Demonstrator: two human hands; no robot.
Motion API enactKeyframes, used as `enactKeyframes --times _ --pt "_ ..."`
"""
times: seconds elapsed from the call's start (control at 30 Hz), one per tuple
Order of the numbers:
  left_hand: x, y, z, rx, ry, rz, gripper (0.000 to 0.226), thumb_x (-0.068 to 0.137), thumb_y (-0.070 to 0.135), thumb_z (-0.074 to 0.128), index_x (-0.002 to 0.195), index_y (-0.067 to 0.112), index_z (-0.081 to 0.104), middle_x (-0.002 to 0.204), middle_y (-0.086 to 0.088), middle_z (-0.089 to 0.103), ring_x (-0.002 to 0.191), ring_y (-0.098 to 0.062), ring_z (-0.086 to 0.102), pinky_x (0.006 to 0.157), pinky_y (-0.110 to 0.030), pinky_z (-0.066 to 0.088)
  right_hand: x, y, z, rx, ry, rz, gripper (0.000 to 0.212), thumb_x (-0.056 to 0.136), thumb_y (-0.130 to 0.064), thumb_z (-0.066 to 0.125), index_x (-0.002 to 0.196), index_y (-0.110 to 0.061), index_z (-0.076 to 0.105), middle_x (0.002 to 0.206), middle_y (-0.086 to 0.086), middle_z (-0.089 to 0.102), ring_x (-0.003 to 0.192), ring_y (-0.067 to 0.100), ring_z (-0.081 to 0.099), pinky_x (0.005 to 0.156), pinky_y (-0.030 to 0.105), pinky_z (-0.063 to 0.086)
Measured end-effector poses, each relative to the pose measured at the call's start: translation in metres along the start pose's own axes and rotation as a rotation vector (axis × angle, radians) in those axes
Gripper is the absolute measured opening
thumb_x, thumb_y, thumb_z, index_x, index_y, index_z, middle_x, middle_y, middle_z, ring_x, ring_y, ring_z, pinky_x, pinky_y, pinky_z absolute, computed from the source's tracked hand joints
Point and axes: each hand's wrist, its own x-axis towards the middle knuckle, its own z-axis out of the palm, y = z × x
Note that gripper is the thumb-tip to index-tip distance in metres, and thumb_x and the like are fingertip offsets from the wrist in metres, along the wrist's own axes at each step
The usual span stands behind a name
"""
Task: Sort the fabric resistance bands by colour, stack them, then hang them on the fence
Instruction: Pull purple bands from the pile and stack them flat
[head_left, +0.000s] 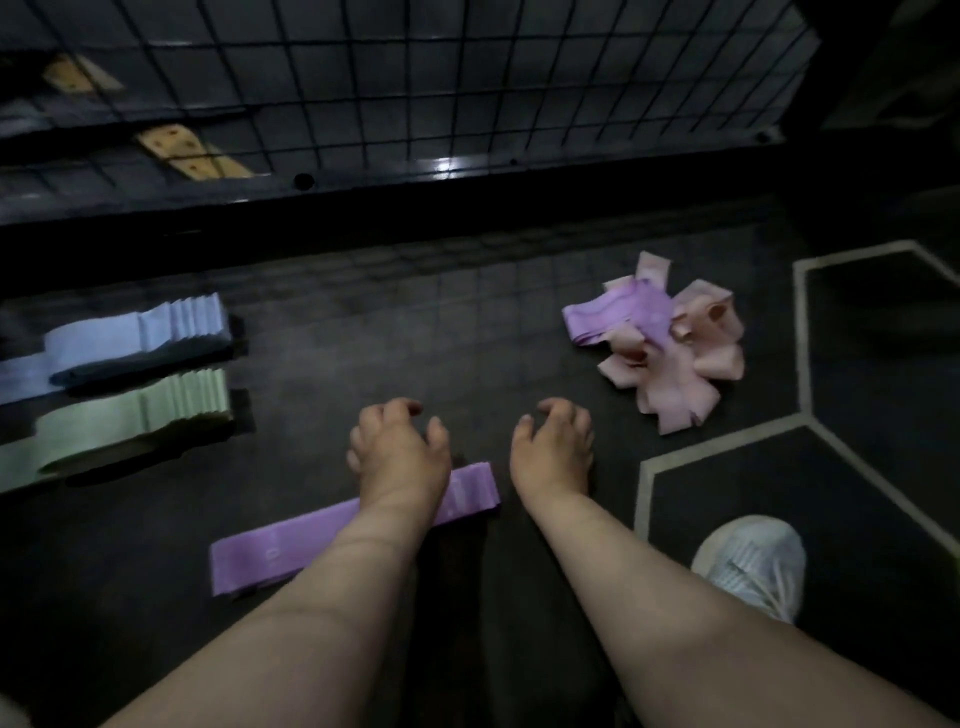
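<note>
A purple band lies flat on the dark floor in front of me, partly under my left forearm. My left hand hovers just past it, fingers curled and apart, holding nothing. Empty too, my right hand is beside it to the right. At the left sit a neat blue stack and a green stack. A loose heap of purple bands and pink bands lies at the right. The black wire fence runs across the back.
A white shoe is at the lower right, beside pale hexagon lines marked on the floor. Behind the fence lie tan perforated pieces. The fence's dark base rail borders the floor.
</note>
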Motion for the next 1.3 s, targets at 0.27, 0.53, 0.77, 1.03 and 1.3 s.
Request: enactKeyframes --times 0.27,0.53,0.77,1.03,1.3 --pt "0.023 0.086 0.023 0.208 -0.159 0.329 0.036 0.097 0.041 0.052 0.129 0.025 0.056 0.136 -0.004 0.049 0.127 -0.026 0.043 0.103 -0.036 0.032 0.108 -0.014 -0.058 -0.582 -0.279 -0.191 0.052 0.097 -0.024 0.049 0.147 -0.017 0.037 0.155 0.011 0.027 0.142 0.034 0.027 0.115 0.042 0.026" --pt "0.038 0.093 0.032 0.192 -0.246 0.360 0.035 0.097 0.040 0.051 0.129 0.025 0.057 0.134 -0.006 0.052 0.126 -0.027 0.047 0.103 -0.036 0.034 0.129 -0.016 -0.042 -0.746 -0.422 -0.236 0.057 0.095 -0.017 0.048 0.150 -0.026 0.035 0.161 0.007 0.012 0.147 0.034 0.015 0.119 0.049 0.021" --pt "0.041 0.090 0.036 0.158 -0.287 0.322 0.034 0.098 0.040 0.051 0.128 0.025 0.058 0.134 -0.006 0.053 0.126 -0.027 0.047 0.105 -0.036 0.034 0.157 0.000 -0.067 -0.344 -0.001 0.152 0.050 0.096 -0.026 0.054 0.143 -0.018 0.040 0.158 0.011 0.019 0.145 0.034 0.020 0.117 0.046 0.020" --pt "0.037 0.092 0.039 0.109 -0.326 0.291 0.033 0.096 0.039 0.054 0.127 0.025 0.059 0.134 -0.004 0.054 0.126 -0.027 0.048 0.105 -0.035 0.034 0.156 0.021 -0.067 0.105 0.095 0.289 0.052 0.096 -0.017 0.055 0.144 -0.018 0.037 0.147 0.013 0.036 0.126 0.035 0.050 0.105 0.042 0.043" --pt "0.031 0.085 0.043 0.032 -0.388 0.245 0.025 0.093 0.039 0.057 0.114 0.027 0.063 0.122 -0.002 0.063 0.115 -0.025 0.058 0.103 -0.039 0.044 0.141 0.025 -0.066 -0.023 0.111 0.304 0.026 0.096 -0.033 0.055 0.118 -0.022 0.063 0.143 0.008 0.037 0.123 0.033 0.046 0.105 0.040 0.035"
